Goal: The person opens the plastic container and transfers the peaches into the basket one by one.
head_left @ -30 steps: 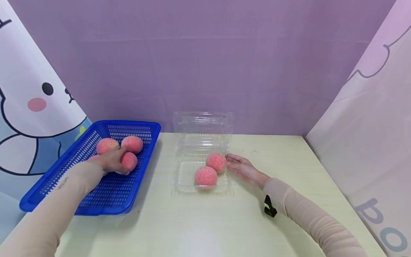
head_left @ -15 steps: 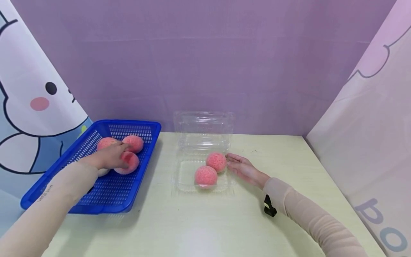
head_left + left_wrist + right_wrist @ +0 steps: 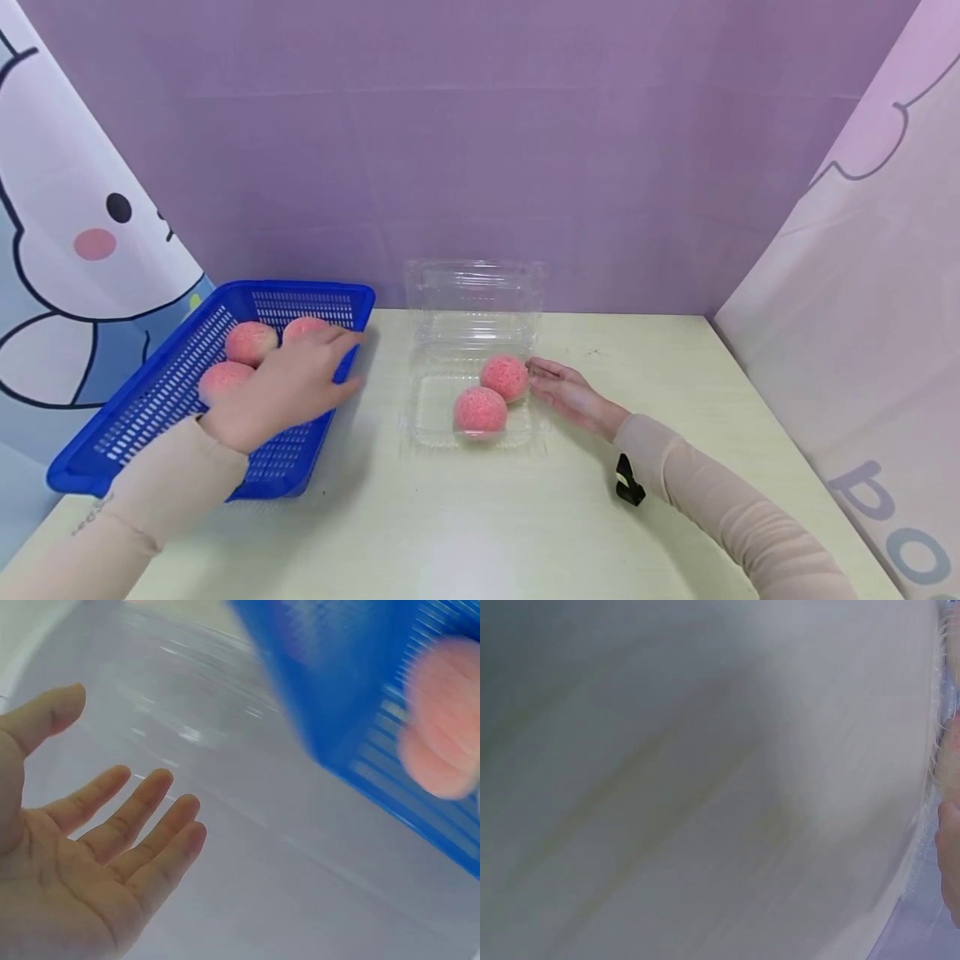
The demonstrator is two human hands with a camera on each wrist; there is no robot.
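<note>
My left hand (image 3: 288,385) hovers over the right side of the blue plastic basket (image 3: 318,458). Its fingers stretch past the rim. The left wrist view shows the palm (image 3: 67,892) bare, thumb and fingers spread. Pink peaches lie in the basket: one at the back left (image 3: 251,342), one in front of it (image 3: 225,381), and one partly behind the hand (image 3: 303,327). The hand covers the spot below. Two peaches sit in a clear clamshell box (image 3: 435,400), a front one (image 3: 481,411) and a rear one (image 3: 504,378). My right hand (image 3: 572,398) rests with loose fingers against the box's right side.
The clamshell's clear lid (image 3: 480,304) stands raised at the back, near the purple backdrop (image 3: 487,167). Both are on a pale wooden table (image 3: 450,525). A printed cloth (image 3: 52,275) hangs at the left, and a pale one (image 3: 885,333) at the right.
My left hand has come off the peach it was touching, lifted, and moved right toward the basket rim. That peach is now hidden from view. The right hand has stayed put.
</note>
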